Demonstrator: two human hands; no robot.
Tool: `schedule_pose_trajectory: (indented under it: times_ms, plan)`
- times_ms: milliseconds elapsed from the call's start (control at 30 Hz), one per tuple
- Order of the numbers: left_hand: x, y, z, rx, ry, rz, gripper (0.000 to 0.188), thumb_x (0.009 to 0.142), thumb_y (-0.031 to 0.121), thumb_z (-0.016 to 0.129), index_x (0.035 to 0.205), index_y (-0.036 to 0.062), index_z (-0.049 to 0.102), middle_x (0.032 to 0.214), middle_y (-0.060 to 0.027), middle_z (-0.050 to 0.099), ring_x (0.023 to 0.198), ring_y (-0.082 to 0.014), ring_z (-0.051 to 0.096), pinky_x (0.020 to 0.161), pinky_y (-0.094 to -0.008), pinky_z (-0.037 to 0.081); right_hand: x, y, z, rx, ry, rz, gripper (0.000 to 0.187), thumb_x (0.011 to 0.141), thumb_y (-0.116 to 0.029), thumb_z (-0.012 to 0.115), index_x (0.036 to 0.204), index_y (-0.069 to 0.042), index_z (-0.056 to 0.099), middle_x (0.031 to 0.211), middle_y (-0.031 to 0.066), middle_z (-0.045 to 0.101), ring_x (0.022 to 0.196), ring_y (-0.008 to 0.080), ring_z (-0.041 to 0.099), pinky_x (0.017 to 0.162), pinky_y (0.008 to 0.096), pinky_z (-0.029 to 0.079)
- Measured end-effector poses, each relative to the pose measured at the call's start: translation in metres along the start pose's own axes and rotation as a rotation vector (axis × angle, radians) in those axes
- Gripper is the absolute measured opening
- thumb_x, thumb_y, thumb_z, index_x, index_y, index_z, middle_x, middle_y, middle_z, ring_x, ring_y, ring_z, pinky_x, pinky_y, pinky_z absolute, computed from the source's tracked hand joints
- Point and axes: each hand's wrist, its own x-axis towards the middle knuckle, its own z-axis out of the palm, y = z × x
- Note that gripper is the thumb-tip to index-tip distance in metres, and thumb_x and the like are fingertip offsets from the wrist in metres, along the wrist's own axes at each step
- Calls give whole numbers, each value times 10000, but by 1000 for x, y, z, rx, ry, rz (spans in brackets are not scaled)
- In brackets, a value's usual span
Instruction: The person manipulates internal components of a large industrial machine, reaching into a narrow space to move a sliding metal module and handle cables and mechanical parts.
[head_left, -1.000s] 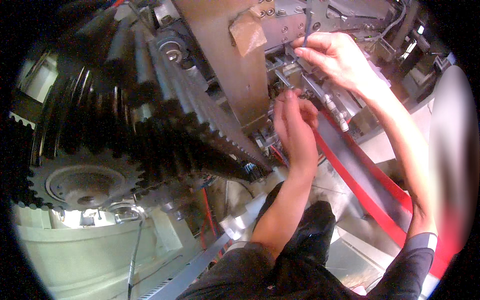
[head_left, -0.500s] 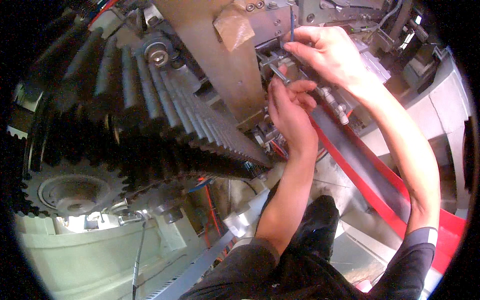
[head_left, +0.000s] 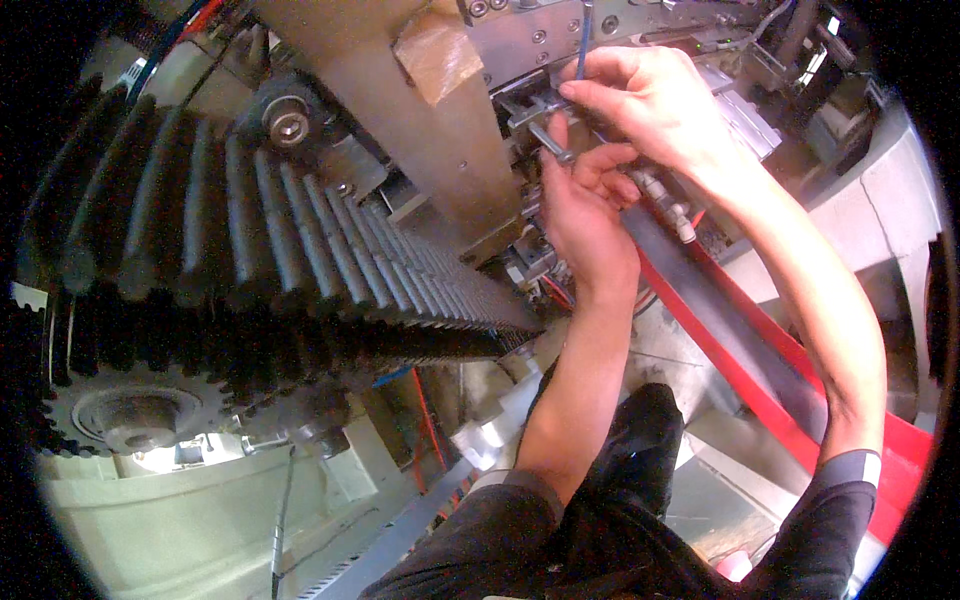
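My left hand (head_left: 595,220) is raised palm up beside the machine, its fingers bent around a small silver bolt-like pin (head_left: 551,143) with a thicker rounded end. Just above and to the right, my right hand (head_left: 655,105) pinches a thin blue rod (head_left: 584,42) between thumb and forefinger. The rod stands nearly upright; its lower end is hidden by the fingertips. Close to both hands lies a metal machine block (head_left: 535,103), partly covered by my fingers.
A large dark toothed roller chain (head_left: 300,235) and a sprocket (head_left: 135,410) fill the left. A broad metal beam (head_left: 440,150) stands between chain and hands. Under my right arm runs a red-edged chute (head_left: 715,345). White fittings (head_left: 670,208) sit near my left fingers.
The view has shifted slightly, so the chain and beam appear moved. Both hands keep their grips, and my left fingers sit a little closer to the right hand.
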Motion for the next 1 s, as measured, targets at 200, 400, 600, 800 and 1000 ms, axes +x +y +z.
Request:
schedule_pose_trajectory:
  times_ms: [200,400,600,800,1000]
  plan:
    - [3,3,-3,-83,-12,-9,461,979,397,312,1279,88,474,781,-78,658,567,-125,516,511,-231,397,-2,-18,-5,16,-50,26,244,863,-252,604,934,-26,665,581,69,555,533,140,524,533,305,423]
    - [4,4,-5,-121,-22,-67,436,971,392,338,1281,122,482,779,-62,657,530,-121,486,474,-237,374,4,-7,0,-121,100,-171,282,836,-273,592,851,5,642,614,133,569,575,259,547,606,361,441]
    - [3,2,-2,-158,-31,-85,425,967,395,348,1285,146,482,748,-40,639,496,-115,440,451,-247,334,7,-22,-13,-98,-144,104,296,851,-272,577,795,14,626,578,133,547,515,204,491,546,363,409]
    - [3,4,6,-132,33,-102,448,950,455,354,1247,156,505,725,-27,625,532,-126,451,488,-271,348,3,-11,-6,-71,-86,21,315,868,-273,565,772,23,611,566,157,512,499,210,483,527,366,410]
    - [4,7,6,-194,-22,-102,491,947,520,314,1140,148,569,692,-11,621,548,-136,467,512,-269,365,12,-18,-17,-145,-141,18,386,874,-340,553,777,27,620,547,157,506,474,244,478,525,366,419]
